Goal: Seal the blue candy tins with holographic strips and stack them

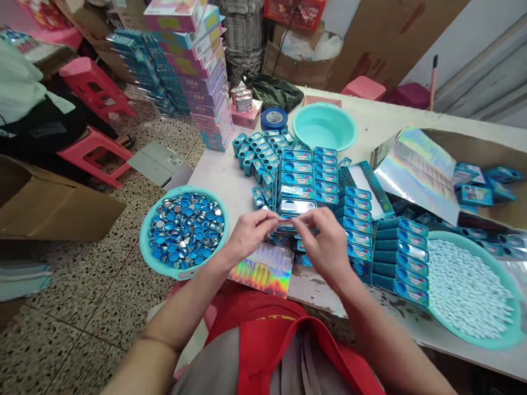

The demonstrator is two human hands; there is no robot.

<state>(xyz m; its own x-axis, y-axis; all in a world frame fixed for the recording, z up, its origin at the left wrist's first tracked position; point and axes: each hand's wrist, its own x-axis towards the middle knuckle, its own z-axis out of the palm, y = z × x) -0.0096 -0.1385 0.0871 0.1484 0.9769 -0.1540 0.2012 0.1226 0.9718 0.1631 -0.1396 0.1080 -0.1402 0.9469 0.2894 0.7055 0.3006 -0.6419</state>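
My left hand point(252, 233) and my right hand point(325, 238) meet over the front of the table, fingertips pinched. Between them runs a small thin pale piece point(287, 222), held at both ends; its kind is too small to tell. Just beyond the fingers stand rows of small blue printed boxes point(297, 179), each with a round recess in its top. More blue boxes point(357, 226) line up beside my right hand. Below the hands lies a shiny rainbow-foil sheet point(263, 271) near the table edge.
A turquoise basin point(144, 241) of blue and silver caps stands left; another basin point(504, 343) of small white pieces stands right. An unfilled basin point(324, 125), blue tape point(274, 118) and a carton point(489, 144) sit farther back. Stacked boxes point(206, 90) rise behind left.
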